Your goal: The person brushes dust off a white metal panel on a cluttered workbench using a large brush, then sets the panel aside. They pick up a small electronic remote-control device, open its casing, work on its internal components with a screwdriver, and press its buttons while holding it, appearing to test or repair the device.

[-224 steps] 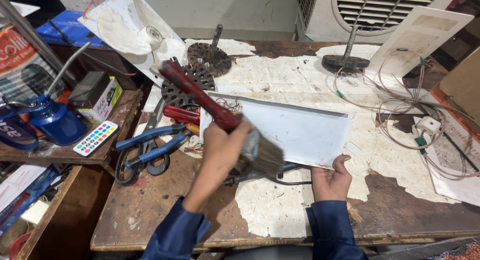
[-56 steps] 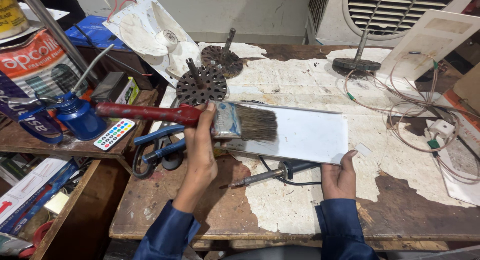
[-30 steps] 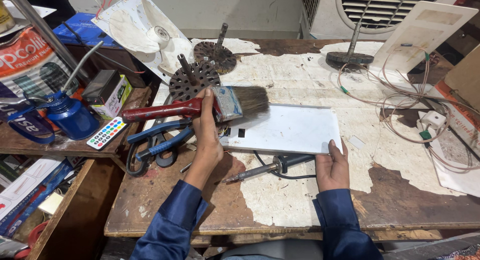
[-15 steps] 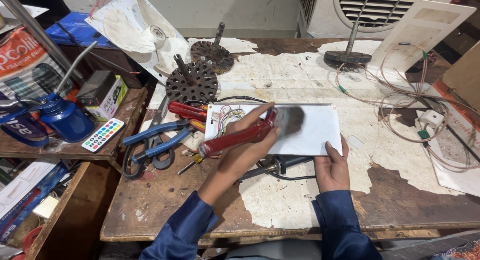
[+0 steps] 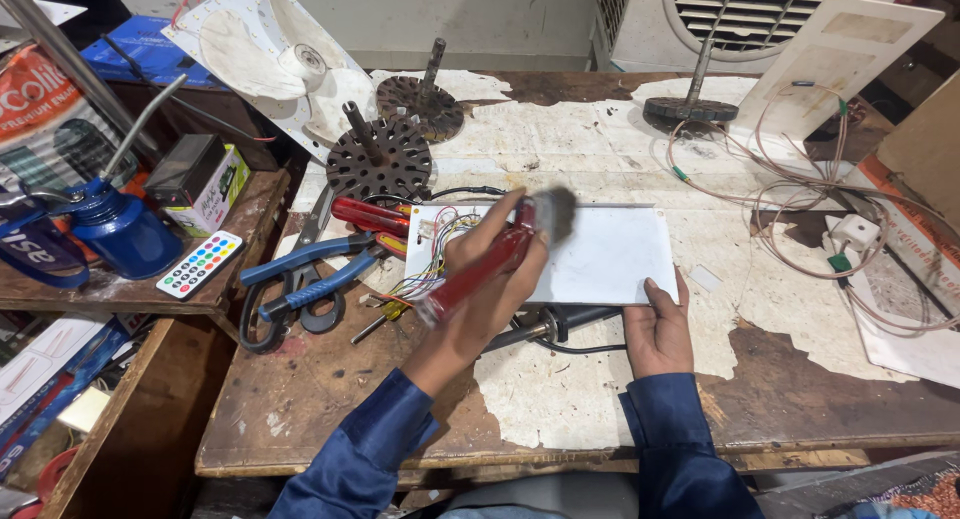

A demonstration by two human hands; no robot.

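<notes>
My left hand (image 5: 490,279) grips a paintbrush with a red handle (image 5: 470,279); its bristles (image 5: 553,207) are blurred over the top edge of a white rectangular panel (image 5: 610,259). Coloured wires (image 5: 440,254) lie on the panel's left part. My right hand (image 5: 660,329) holds the panel's near right corner against the worn wooden workbench (image 5: 300,399). A dark soldering tool (image 5: 545,327) lies just under the panel's near edge.
Blue-handled pliers (image 5: 300,279) and a red-handled screwdriver (image 5: 365,217) lie left of the panel. Two dark round motor rotors (image 5: 380,159) stand behind. A blue oil can (image 5: 125,229) and a remote (image 5: 200,264) sit on the left shelf. Loose wires (image 5: 800,209) spread at right.
My left hand swung the brush from lying level at the panel's left edge to sweeping across the panel, bristles now further right. My right hand stays on the corner.
</notes>
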